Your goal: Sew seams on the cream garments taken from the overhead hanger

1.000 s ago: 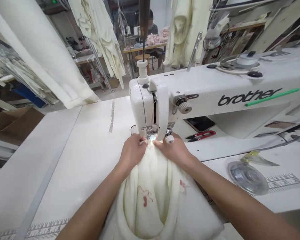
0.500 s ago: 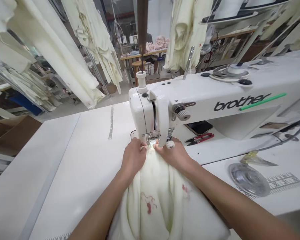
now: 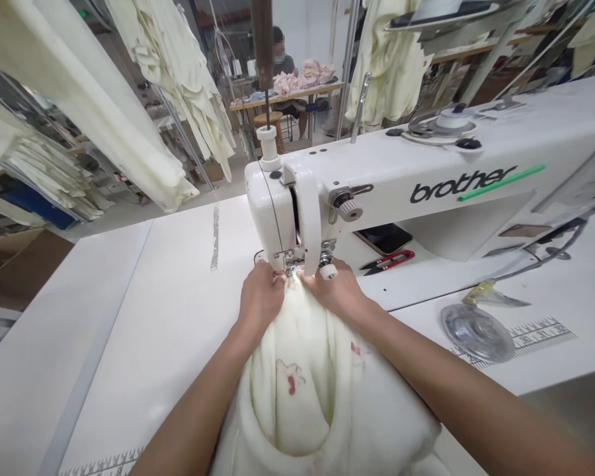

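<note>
A cream garment with small red printed motifs runs from the needle area down over the table's front edge. Its far end lies under the presser foot of a white sewing machine. Left of the foot, my left hand pinches the cloth between thumb and curled fingers. On the other side my right hand grips the cloth, its thumb close to the foot and its fingers partly hidden behind the machine's tension knob. The needle tip is too small to make out.
Red thread snips and a phone lie under the machine arm. To the right are a clear round dish and a printed ruler. Cream garments hang behind the table. A person sits at a far table.
The whole view has shifted, so the machine sits slightly left and higher. Both hands stay on the cloth beside the foot. The garment's folds have opened into a wider loop near me.
</note>
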Demonstrator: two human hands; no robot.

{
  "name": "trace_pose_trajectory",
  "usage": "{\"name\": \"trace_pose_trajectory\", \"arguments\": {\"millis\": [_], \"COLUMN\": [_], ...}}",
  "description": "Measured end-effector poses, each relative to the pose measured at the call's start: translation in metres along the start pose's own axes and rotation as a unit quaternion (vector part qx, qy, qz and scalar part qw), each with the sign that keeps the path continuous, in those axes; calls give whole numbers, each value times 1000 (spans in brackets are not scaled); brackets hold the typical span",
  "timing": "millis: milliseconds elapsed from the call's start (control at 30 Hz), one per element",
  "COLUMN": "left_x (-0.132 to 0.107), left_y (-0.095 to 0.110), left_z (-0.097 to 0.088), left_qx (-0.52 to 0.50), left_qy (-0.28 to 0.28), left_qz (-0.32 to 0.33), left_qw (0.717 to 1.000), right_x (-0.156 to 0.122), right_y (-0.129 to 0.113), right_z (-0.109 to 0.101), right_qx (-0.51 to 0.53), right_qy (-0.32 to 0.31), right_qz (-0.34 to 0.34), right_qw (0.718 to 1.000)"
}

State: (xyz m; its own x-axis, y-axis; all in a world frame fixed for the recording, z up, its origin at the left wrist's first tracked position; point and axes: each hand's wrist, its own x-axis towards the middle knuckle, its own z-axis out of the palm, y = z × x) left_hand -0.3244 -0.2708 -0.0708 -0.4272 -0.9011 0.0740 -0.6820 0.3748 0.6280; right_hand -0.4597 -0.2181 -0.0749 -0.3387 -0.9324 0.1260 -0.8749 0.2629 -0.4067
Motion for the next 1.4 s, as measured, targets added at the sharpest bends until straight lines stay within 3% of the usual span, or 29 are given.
{"name": "trace_pose_trajectory", "arguments": {"millis": [333, 600, 1200, 1400], "left_x": [4, 5, 3, 5], "left_y": [-4, -9, -11, 2], "left_z": [1, -2, -3, -8], "left_qx": [9, -17, -51, -43], "left_qy": [7, -19, -34, -44], "left_qz": [16, 23, 27, 25], "left_qw": [1000, 999, 998, 998], "right_x": [1, -9, -13, -9], "right_y": [0, 26, 21, 20], "right_z": [3, -12, -15, -14], "right_qx": [2, 107, 126, 134], "right_qy": [7, -21, -34, -39], "right_qz": [-8, -142, -115, -85], "right_qw": [1000, 984, 985, 987]}}
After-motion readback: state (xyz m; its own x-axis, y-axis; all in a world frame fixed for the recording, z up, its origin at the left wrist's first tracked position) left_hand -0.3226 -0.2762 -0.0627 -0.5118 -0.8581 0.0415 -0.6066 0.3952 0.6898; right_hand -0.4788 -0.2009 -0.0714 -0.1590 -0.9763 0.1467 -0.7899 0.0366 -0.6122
